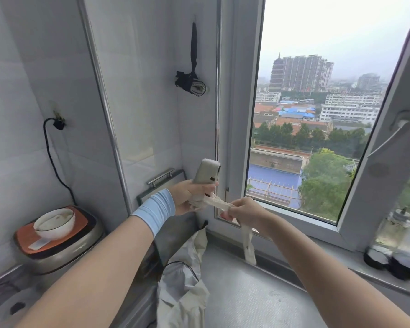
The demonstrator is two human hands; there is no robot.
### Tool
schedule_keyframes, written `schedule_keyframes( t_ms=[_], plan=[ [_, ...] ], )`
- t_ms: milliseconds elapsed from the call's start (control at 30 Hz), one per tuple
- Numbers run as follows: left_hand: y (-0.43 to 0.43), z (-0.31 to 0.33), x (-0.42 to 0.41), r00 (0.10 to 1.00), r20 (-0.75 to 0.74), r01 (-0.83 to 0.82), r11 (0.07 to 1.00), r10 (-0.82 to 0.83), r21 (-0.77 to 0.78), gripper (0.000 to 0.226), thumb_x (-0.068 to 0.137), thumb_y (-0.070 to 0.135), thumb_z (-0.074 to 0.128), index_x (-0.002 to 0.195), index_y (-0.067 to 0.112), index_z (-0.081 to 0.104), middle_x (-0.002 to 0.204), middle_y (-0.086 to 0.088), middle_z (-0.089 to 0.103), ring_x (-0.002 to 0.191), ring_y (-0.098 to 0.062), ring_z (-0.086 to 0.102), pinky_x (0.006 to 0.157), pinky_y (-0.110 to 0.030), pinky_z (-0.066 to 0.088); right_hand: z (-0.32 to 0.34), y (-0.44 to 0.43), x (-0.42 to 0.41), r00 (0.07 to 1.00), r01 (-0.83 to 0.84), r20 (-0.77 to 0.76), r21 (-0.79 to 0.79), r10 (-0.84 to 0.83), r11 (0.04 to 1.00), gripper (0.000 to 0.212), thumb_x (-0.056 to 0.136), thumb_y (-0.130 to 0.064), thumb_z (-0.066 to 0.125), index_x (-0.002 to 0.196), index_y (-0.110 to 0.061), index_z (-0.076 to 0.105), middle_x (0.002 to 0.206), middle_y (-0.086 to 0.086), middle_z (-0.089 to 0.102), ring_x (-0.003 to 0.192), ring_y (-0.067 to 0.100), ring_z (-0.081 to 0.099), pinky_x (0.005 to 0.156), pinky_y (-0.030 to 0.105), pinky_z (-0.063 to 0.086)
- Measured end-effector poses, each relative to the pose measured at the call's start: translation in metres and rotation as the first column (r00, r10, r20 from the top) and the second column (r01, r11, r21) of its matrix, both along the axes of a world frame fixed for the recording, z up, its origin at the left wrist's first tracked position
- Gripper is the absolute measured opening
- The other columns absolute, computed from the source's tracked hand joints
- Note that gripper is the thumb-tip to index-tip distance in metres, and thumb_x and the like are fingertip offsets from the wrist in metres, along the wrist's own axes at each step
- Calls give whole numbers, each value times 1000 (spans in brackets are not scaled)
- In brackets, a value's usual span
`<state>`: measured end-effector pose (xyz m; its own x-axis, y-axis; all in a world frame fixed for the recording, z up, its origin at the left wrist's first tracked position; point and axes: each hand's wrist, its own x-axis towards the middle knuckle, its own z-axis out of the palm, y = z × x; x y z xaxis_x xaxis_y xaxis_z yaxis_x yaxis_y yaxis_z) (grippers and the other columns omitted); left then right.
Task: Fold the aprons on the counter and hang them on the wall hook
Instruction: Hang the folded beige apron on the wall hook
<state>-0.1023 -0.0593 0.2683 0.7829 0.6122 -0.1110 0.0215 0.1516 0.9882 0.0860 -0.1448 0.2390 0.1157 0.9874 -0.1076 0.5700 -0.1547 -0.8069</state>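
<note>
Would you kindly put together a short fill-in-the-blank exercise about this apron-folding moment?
1. The rolled cream apron is gripped in the ____ hand, while the right hand pinches its strap.
2. The rolled black apron already hangs on the ____.
3. The white bowl sits on an appliance with an ____ top.

Missing words: left; wall; orange.

- Rolled apron (205,179): the lower end is buried in your left hand (187,197).
- Strap (219,203): where your right hand (243,210) takes it, your curled fingers (230,213) cover it.
- Loose apron (185,280) on the tabletop: it is cut off by the bottom edge, and your left forearm overlaps its near side.
- Wall hook: you cannot make it out above the black bundle (191,82).
- Jars (398,233) at the right edge: they are blurred and the contents are unreadable.
</note>
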Motion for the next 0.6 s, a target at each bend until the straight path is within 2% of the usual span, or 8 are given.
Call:
schedule_keyframes(
  t_ms=[100, 167, 267, 367, 433, 467, 533, 600],
  plan=[
    [-6, 6, -2, 979, -158, 146, 982, -127, 116, 42, 70, 18, 75, 111, 14, 66, 93, -9, 62, 73, -17, 58, 59, -26, 46, -4, 8, 8, 989, -22, 142, -83, 34, 996, 21, 81, -15, 58, 62, -17, 67, 45, -12, 50, 51, 10, 44, 47, 19, 33],
    [-9, 7, -3, 950, -271, 208, 963, -157, 171, 45, 71, 18, 74, 115, 13, 67, 93, -7, 61, 80, -19, 56, 68, -29, 49, -5, 11, 14, 982, -9, 184, -137, 35, 991, 17, 74, -18, 58, 57, -18, 62, 51, -6, 50, 53, 14, 44, 50, 22, 33],
    [-14, 6, 0, 861, -487, 284, 932, -145, 224, 42, 68, 24, 80, 107, 16, 71, 98, -9, 64, 89, -23, 57, 82, -38, 51, 0, 16, 22, 970, 43, 242, -159, -4, 986, 22, 79, -17, 55, 57, -17, 56, 59, 0, 50, 60, 18, 43, 55, 26, 32],
    [-23, 3, 5, 639, -768, 367, 890, -29, 272, 40, 57, 35, 84, 93, 23, 73, 84, -2, 66, 69, -17, 59, 60, -24, 52, 13, 27, 24, 988, 151, 24, -74, -150, 986, 24, 84, -9, 46, 62, -15, 52, 62, 2, 54, 64, 18, 43, 60, 28, 34],
    [-24, -8, 8, 436, -896, 462, 835, 81, 300, 38, 61, 39, 83, 95, 25, 73, 79, 2, 66, 60, -16, 58, 49, -19, 47, 25, 36, 23, 954, 215, -209, -13, -213, 976, 27, 84, -5, 40, 63, -13, 56, 54, -3, 60, 68, 19, 51, 73, 32, 44],
    [-22, -18, 9, 374, -920, 479, 825, 115, 298, 41, 63, 40, 83, 99, 24, 72, 79, 2, 66, 58, -17, 59, 46, -19, 46, 30, 40, 21, 934, 221, -289, 5, -210, 975, 28, 82, -3, 39, 63, -12, 56, 53, -3, 62, 69, 20, 55, 79, 37, 48],
    [-18, -32, 10, 343, -923, 433, 843, 173, 318, 43, 65, 40, 82, 103, 21, 72, 83, -1, 66, 59, -19, 59, 45, -21, 48, 38, 43, 13, 924, 203, -337, 33, -181, 979, 24, 80, -2, 38, 64, -8, 55, 57, 4, 64, 67, 23, 60, 84, 43, 54],
    [-12, -42, 10, 331, -904, 393, 831, 271, 393, 49, 67, 46, 80, 107, 20, 69, 89, -3, 65, 68, -21, 60, 56, -26, 52, 41, 43, -1, 945, 177, -289, 51, -155, 983, 23, 81, -2, 40, 66, -4, 58, 64, 9, 63, 68, 26, 63, 79, 41, 59]
  ],
)
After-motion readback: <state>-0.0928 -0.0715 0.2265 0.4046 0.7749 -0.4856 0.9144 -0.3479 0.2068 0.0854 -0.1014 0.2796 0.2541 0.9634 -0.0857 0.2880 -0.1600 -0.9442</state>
